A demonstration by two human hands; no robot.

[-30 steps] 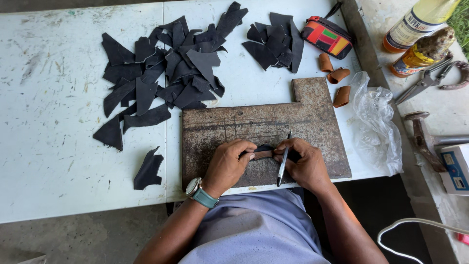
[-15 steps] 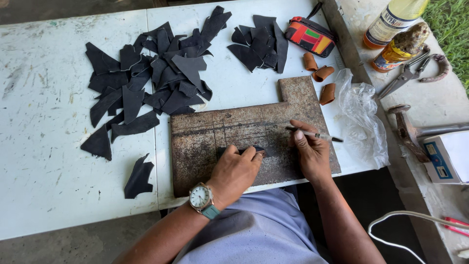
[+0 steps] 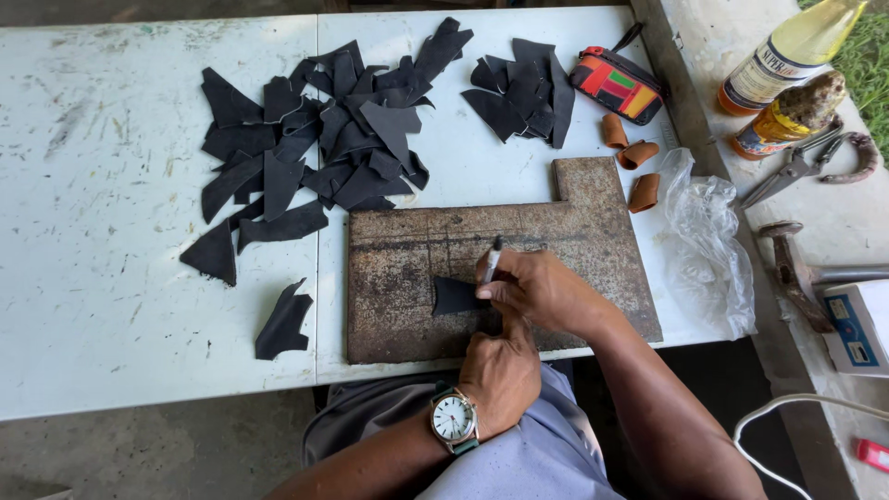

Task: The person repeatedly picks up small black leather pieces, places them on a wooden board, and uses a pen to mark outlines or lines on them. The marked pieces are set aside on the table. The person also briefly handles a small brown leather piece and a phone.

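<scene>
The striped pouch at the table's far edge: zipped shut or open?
Cannot tell. The striped pouch lies flat beside the black leather pieces with nothing spilling out, but its zip is too small to make out.

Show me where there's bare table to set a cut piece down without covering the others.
Bare tabletop lies left of the big heap of black leather pieces, reaching the near edge around the lone piece. A narrower strip separates that heap from the smaller pile. Right of the cutting board it is crowded: plastic bag, brown pieces.
</scene>
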